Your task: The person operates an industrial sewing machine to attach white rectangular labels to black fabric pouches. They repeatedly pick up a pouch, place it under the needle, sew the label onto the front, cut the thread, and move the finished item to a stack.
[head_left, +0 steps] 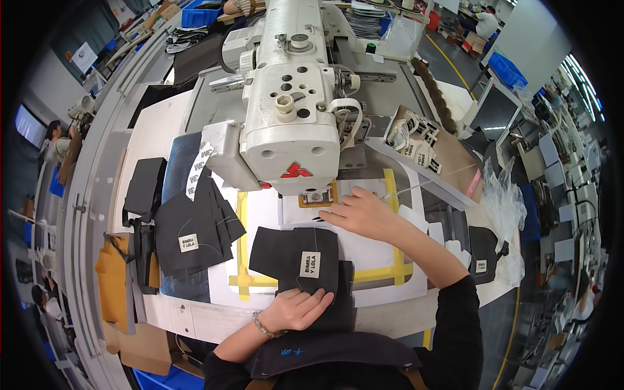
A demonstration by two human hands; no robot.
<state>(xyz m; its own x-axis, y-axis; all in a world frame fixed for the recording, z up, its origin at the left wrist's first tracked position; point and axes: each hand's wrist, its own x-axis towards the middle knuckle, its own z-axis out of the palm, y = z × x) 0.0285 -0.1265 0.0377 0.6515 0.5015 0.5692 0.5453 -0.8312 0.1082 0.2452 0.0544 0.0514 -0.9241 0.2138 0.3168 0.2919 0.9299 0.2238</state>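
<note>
Resting on worktop (195, 322) near front edge: dark fabric piece (296, 257) with white label | left hand (299, 309) pressed flat on its lower edge, fingers together | right hand (364, 211) spread flat beside sewing machine (289, 123) | fabric stack (195, 227) lying left.

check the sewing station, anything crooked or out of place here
Nothing looks damaged or spilled. The dark fabric piece under the left hand lies slightly tilted against the yellow tape frame. The stack of dark pieces to the left is fanned unevenly. The right hand rests flat near the needle area.
</note>
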